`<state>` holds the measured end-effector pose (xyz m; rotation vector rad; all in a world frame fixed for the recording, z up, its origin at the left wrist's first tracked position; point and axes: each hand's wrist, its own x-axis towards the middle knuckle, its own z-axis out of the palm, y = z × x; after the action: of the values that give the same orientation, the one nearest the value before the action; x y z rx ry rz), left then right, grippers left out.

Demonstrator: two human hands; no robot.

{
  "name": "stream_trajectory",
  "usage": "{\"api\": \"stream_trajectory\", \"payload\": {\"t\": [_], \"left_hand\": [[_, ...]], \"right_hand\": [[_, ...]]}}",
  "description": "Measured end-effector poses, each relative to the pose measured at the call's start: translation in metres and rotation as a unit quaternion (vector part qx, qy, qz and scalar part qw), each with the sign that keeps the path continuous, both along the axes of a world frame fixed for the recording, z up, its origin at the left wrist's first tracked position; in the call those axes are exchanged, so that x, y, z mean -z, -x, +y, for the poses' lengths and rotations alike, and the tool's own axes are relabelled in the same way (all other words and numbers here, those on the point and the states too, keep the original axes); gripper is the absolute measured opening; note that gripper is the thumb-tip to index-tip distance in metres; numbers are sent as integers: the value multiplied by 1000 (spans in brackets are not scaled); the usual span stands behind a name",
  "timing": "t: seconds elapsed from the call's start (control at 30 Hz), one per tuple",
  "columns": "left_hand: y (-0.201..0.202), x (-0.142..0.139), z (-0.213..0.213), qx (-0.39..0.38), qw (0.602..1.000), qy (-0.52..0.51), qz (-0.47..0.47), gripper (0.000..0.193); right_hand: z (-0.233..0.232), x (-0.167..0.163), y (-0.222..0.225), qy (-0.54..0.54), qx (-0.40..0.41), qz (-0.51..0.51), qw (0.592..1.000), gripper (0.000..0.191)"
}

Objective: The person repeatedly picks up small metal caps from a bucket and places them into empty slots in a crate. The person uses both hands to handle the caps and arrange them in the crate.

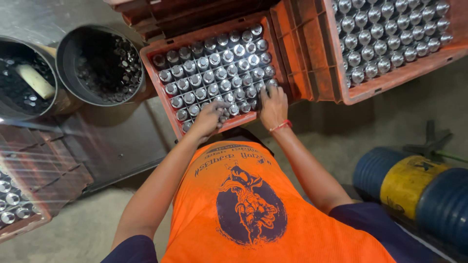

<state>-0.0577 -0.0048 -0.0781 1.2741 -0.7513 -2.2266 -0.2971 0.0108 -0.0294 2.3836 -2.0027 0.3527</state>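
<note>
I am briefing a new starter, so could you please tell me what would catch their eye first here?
Rows of shiny cylindrical metal parts packed upright in an orange plastic crate at centre, with the left hand and right hand on its near rows. A second full orange crate sits at upper right, and two round dark metal drums of small parts at upper left.

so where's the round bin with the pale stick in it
In the head view, the round bin sits far left, beside a second dark bin, left of the orange crate.
</note>
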Motion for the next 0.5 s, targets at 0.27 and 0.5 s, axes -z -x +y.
{"api": "stream_trajectory", "payload": {"t": [0.27,0.5], "left_hand": [[15,-17,-11,54,992,104,-55,12],[13,-59,-2,104,827,492,-252,23]], "right_hand": [[-27,-39,-11,-66,6,-17,998,28],[5,-39,-36,-257,93,-453,848,22]]}}
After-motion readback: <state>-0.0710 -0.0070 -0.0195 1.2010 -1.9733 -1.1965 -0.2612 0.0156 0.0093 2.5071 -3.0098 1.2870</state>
